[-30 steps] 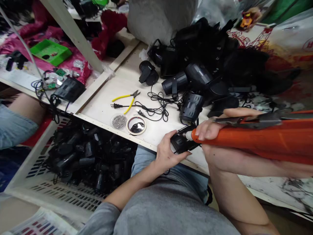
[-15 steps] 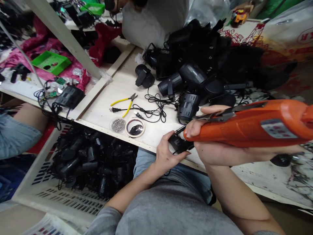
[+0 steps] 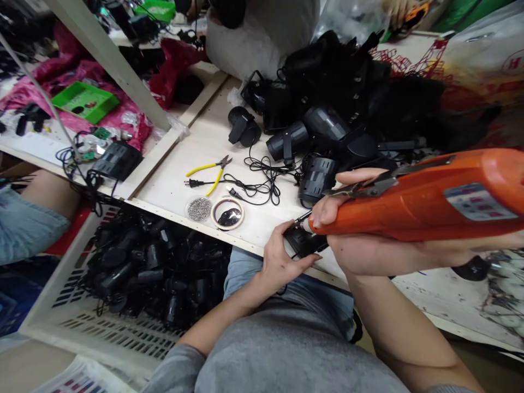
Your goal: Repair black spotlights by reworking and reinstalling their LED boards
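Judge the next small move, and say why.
Probably squeeze the lever and drive down: the right hand holds the orange screwdriver with its tip on the small black part, which the left hand steadies at the table edge.

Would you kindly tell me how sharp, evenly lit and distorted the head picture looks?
Head view: soft even light; yellow pliers sharp; the orange screwdriver in the right hand balloons, stretched, toward the right edge; the left hand gripping the black part is crisp; corners smear.
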